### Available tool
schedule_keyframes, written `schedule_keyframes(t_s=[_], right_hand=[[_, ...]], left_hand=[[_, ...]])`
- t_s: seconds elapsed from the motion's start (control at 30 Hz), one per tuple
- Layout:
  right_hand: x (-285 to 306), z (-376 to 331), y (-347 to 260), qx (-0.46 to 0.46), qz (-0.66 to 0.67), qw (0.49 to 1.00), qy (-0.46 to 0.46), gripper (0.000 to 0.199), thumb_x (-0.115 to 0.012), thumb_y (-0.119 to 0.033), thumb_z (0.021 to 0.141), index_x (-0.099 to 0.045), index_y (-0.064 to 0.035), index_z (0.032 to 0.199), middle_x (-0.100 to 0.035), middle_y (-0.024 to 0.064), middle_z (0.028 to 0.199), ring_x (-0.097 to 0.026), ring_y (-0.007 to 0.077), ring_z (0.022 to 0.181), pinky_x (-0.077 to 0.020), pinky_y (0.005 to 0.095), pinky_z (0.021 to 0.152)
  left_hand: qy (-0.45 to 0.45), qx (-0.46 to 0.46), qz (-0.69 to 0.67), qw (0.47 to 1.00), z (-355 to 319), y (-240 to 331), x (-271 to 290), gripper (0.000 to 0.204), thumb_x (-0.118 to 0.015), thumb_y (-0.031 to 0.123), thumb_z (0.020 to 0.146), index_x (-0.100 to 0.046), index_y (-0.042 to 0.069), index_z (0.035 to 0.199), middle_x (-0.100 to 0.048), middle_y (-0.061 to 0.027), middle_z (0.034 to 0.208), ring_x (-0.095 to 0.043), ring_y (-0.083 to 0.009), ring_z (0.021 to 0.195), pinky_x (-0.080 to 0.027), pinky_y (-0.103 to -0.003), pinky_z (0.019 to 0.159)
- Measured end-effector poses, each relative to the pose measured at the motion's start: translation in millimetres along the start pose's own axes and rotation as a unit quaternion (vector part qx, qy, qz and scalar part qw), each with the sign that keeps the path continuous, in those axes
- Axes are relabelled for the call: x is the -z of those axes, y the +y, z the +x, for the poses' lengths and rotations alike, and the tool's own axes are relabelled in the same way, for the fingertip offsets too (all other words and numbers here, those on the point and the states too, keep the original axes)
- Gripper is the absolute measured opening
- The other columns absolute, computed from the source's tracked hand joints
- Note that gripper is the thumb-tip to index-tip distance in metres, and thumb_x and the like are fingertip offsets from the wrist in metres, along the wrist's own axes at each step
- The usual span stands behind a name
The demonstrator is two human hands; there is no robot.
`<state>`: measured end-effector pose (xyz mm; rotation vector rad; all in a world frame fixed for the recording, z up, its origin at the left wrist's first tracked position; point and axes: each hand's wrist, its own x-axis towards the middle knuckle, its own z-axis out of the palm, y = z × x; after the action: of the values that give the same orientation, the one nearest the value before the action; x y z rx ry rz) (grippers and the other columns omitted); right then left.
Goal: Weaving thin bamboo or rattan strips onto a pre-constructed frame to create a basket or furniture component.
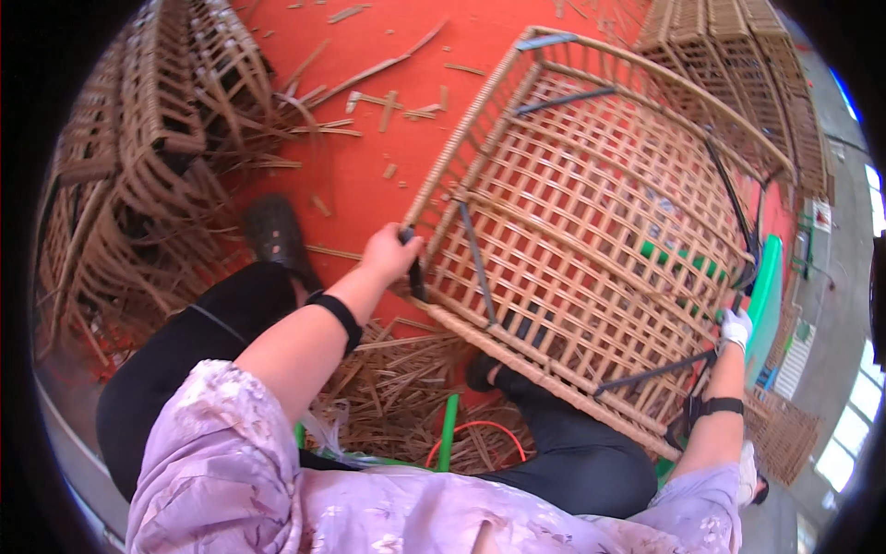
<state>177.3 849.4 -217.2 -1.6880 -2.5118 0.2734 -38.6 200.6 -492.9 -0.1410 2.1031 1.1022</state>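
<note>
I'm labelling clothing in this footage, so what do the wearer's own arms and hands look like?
The left hand is ungloved, while the right hand wears a white glove. Each forearm has a plain-looking dark strap: the left strap and the right strap. The loose lilac sleeves are short, with a faint floral print.

Shoe (480, 373) partly behind basket (552, 377), shirt (406, 513) cropped

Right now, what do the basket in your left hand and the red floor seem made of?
Basket: likely rattan or plastic imitation; tan, openly woven, slightly glossy with pale highlights. Floor: perhaps painted or sheeted; smooth, evenly red, material unclear.
</note>
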Motion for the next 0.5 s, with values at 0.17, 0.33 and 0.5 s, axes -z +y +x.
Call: schedule_keyframes(t_s=[0.17,0.33,0.5], right_hand=[[11.9,-27.5,-58.1,0.054,-0.056,0.997,-0.002,0.020,-0.064,-0.016,0.083,-0.069,-0.0040,0.098,-0.064,0.0059,0.068,-0.059,0.0148,0.059,-0.0464,0.0331,0.057],[33.5,-49.4,-94.8,0.021,0.002,0.999,-0.024,0.020,-0.065,-0.016,0.084,-0.068,-0.0023,0.099,-0.065,0.0076,0.067,-0.060,0.0141,0.059,-0.0488,0.0324,0.059],[70.3,-13.2,-92.6,0.153,-0.264,0.950,0.058,0.031,-0.063,-0.025,0.085,-0.067,-0.0037,0.108,-0.069,0.0193,0.094,-0.066,0.0338,0.088,-0.0499,0.0411,0.080]], left_hand=[[-0.009,0.015,-0.015,1.000,11.7,-15.6,7.7,0.039,-0.071,0.033,0.082,-0.064,0.000,0.101,-0.066,-0.0124,0.080,-0.065,-0.0235,0.075,-0.051,-0.037,0.070],[-0.038,0.055,-0.022,0.997,5.6,-0.8,0.6,0.038,-0.068,0.030,0.085,-0.064,-0.001,0.106,-0.065,-0.0111,0.079,-0.064,-0.0221,0.072,-0.051,-0.037,0.067],[-0.109,0.051,-0.070,0.990,-11.6,-8.5,-39.9,0.033,-0.069,0.029,0.085,-0.064,0.000,0.099,-0.065,-0.0113,0.076,-0.063,-0.0216,0.067,-0.052,-0.037,0.062]])
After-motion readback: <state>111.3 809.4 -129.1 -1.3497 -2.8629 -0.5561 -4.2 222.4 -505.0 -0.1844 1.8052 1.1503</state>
